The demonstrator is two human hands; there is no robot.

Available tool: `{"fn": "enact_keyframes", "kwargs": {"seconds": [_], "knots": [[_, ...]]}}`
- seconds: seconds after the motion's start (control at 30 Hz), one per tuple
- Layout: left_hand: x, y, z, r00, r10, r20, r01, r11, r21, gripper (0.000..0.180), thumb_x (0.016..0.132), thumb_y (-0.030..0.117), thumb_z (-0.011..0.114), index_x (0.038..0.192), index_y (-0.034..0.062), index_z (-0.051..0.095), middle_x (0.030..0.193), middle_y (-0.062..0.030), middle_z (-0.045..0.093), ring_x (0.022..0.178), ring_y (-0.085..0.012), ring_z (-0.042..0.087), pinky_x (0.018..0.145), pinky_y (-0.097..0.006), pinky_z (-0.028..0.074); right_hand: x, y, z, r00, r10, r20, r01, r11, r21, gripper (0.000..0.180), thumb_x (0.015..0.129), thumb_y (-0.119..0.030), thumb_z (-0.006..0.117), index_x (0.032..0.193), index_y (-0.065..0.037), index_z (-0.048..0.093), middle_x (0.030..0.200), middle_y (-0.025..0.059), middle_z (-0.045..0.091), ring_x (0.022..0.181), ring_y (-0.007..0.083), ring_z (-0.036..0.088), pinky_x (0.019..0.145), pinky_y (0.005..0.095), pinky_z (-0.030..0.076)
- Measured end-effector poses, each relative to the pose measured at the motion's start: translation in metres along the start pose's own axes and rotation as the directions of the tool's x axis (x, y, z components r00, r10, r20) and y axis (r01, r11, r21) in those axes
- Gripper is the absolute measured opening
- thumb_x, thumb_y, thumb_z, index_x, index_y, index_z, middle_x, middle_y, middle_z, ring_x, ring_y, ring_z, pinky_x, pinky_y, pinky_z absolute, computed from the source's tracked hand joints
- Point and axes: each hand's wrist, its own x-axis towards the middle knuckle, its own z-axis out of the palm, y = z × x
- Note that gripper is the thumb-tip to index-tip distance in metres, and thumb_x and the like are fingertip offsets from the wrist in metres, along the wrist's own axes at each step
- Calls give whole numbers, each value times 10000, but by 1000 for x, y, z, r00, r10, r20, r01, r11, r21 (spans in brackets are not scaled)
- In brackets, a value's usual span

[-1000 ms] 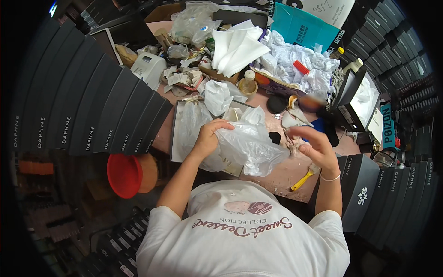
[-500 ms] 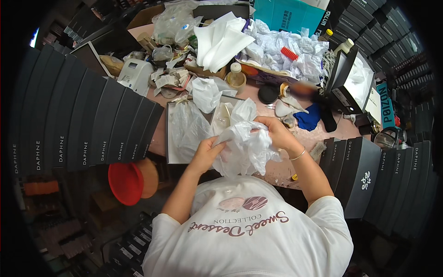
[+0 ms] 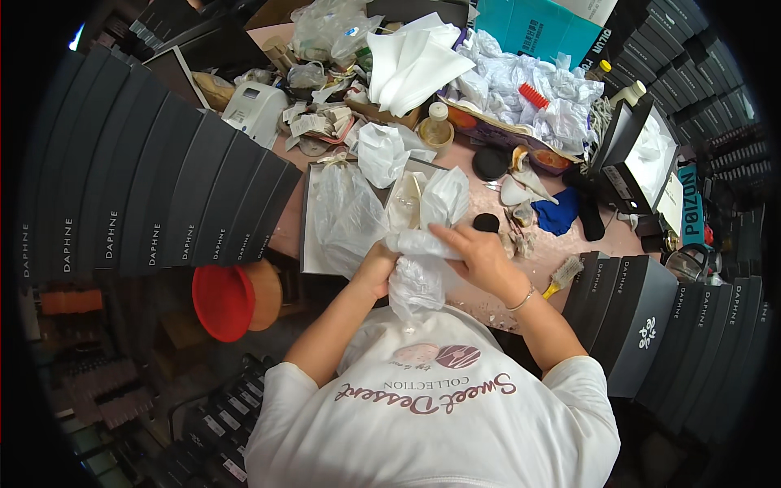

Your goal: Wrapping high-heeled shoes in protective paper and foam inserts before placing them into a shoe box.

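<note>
A thin white plastic bag hangs bunched between my hands, close in front of my shirt. My left hand is closed round its left side. At the upper right of the bag, the fingers of my right hand press onto a rolled fold of it. Just beyond them lies an open shoebox with grey sides. It holds a bundle in clear plastic, a pale shoe partly covered, and crumpled white wrapping. More crumpled white paper rests at the box's far edge.
Dark shoeboxes stand in rows at the left and right. Behind are a white label printer, a jar, a carton of crumpled paper, and white sheets. A blue cloth and yellow-handled brush lie right.
The plastic bag, loosely spread before, is now gathered into a narrower bunch with a rolled top. My right hand has come lower over it. The whole view has shifted slightly.
</note>
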Motion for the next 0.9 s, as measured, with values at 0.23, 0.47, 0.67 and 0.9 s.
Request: {"fn": "enact_keyframes", "kwargs": {"seconds": [0.23,0.47,0.67,0.9], "knots": [[-22,15,10,974,34,225,-71,985,159,486,846,243,640,1244,6,492,1190,-101,583,1101,-191,553,943,-327,440,0,8,11,991,125,-48,-128,989,-72,488,699,-115,705,1170,-115,576,805,78,589,654,279,626,534,369,487],[-11,-7,3,950,228,-214,-162,944,287,212,889,4,538,1094,-9,591,1058,-102,638,896,-174,642,788,-306,531,-1,-7,23,999,-33,-2,33,997,-73,618,658,-66,668,1262,-129,551,757,70,525,616,237,594,528,332,481],[-20,9,-2,990,-134,33,138,958,-251,356,871,69,553,1212,-16,497,1163,-123,585,1010,-219,612,851,-366,517,-15,-9,24,952,-7,306,87,965,-249,903,535,-311,806,1348,-112,467,876,78,525,702,214,610,568,327,473],[-12,3,-6,995,13,99,-31,982,185,348,865,58,607,1201,16,526,1104,-63,617,1003,-176,603,864,-306,490,-5,9,1,989,-37,146,4,976,217,833,664,-368,793,1360,-77,440,1045,171,536,994,301,556,880,361,448]]}}
